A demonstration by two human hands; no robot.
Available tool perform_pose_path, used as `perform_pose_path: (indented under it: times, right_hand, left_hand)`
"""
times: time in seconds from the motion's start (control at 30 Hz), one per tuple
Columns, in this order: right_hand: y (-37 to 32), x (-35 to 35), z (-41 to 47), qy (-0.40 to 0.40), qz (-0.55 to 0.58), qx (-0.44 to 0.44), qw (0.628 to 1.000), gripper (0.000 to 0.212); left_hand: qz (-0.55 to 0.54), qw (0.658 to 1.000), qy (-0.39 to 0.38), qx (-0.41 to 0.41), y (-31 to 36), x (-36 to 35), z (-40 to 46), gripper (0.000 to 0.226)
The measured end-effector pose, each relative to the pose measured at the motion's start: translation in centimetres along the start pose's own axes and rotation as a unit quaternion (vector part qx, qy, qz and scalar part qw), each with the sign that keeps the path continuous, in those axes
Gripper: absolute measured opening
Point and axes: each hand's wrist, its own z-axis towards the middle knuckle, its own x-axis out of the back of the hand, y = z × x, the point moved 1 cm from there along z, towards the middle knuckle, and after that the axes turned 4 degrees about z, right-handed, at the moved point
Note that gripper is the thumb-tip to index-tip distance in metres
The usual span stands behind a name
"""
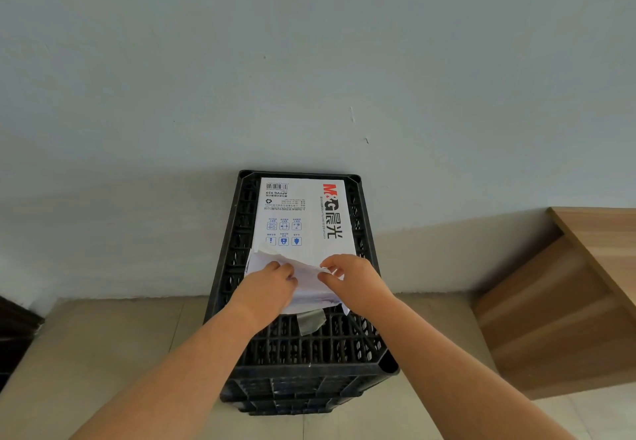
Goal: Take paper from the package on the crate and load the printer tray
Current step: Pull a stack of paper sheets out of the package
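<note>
A white paper package (303, 216) with red and black lettering lies flat on top of a black plastic crate (309, 353) against the wall. Its near end is torn open, with crumpled white wrapper flaps (309, 284) and a strip of grey tape (311, 322) hanging over the crate top. My left hand (270, 284) pinches the left flap of the wrapper. My right hand (351, 276) pinches the right flap, thumb and fingers closed on it. The sheets inside are hidden by the wrapper and my hands. No printer is in view.
A pale wall (309, 78) rises directly behind the crate. A wooden cabinet or desk (568, 302) stands to the right on the beige tiled floor (103, 353). A dark object (13, 336) sits at the left edge.
</note>
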Motion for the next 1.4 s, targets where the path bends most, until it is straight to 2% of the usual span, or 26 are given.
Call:
perform_pose_path:
  times: [0.2,0.27,0.57,0.63,0.7,0.77,0.8,0.87,0.9,1.0,1.03,1.1,1.13,1.2,1.27,1.33,1.4]
  right_hand:
    - [0.0,0.1,0.0,-0.006,-0.002,0.003,1.000,0.028]
    - [0.0,0.1,-0.1,-0.006,-0.001,0.004,1.000,0.028]
    - [1.4,-0.3,-1.8,-0.031,0.015,0.020,0.999,0.037]
    - [2.2,-0.3,-2.6,0.000,0.028,0.024,0.999,0.037]
    - [2.8,0.0,-4.0,0.070,0.071,-0.017,0.995,0.032]
    - [3.2,0.2,-5.7,0.138,0.128,-0.106,0.976,0.027]
    - [3.4,0.1,-6.5,0.147,0.153,-0.158,0.964,0.026]
    - [3.8,-0.5,-7.8,0.097,0.210,-0.268,0.935,0.030]
    - [4.1,-0.9,-8.1,0.064,0.278,-0.317,0.905,0.030]
    - [4.1,-1.8,-8.8,0.027,0.523,-0.383,0.761,0.022]
    - [4.1,-1.9,-8.9,0.031,0.550,-0.380,0.743,0.021]
    - [3.9,-2.1,-9.1,0.032,0.549,-0.368,0.750,0.024]
    - [3.7,-2.1,-9.2,0.032,0.541,-0.361,0.759,0.027]
    - [3.3,-2.1,-9.5,0.036,0.526,-0.351,0.774,0.030]
    - [3.1,-2.1,-9.9,0.044,0.513,-0.345,0.785,0.031]
    - [2.7,-2.1,-10.5,0.054,0.502,-0.343,0.792,0.031]
    - [2.2,-2.1,-11.1,0.060,0.500,-0.342,0.793,0.029]
  left_hand:
    - [0.031,0.999,-0.001,0.004,0.6,0.5,-0.1,0.039]
    - [0.036,0.998,0.052,0.005,0.8,0.5,-0.3,0.037]
    - [0.007,0.987,0.161,0.013,2.1,-1.2,-2.8,0.047]
    - [-0.015,0.983,0.182,0.023,2.6,-1.7,-3.9,0.051]
    - [-0.028,0.981,0.191,0.026,3.3,-2.1,-4.9,0.051]
    - [-0.044,0.978,0.202,0.023,3.8,-2.5,-5.8,0.048]
    - [-0.053,0.977,0.204,0.022,4.0,-2.8,-6.3,0.046]
    - [-0.063,0.977,0.205,0.019,4.7,-3.1,-7.2,0.042]
    - [-0.064,0.976,0.210,0.014,5.0,-3.3,-7.6,0.040]
    - [-0.077,0.972,0.220,-0.012,5.8,-3.2,-9.0,0.031]
    - [-0.084,0.970,0.226,-0.020,5.9,-2.9,-9.5,0.026]
    - [-0.122,0.965,0.230,-0.019,5.7,-2.2,-10.7,0.011]
    - [-0.165,0.959,0.230,0.011,5.4,-2.0,-11.2,0.017]
    - [-0.275,0.930,0.215,0.113,4.5,-1.5,-12.0,0.033]
    - [-0.415,0.864,0.185,0.216,3.6,-0.8,-12.7,0.037]
    - [-0.569,0.762,0.146,0.273,3.0,-0.2,-13.1,0.032]
    - [-0.707,0.627,0.093,0.315,2.7,0.1,-13.1,0.025]
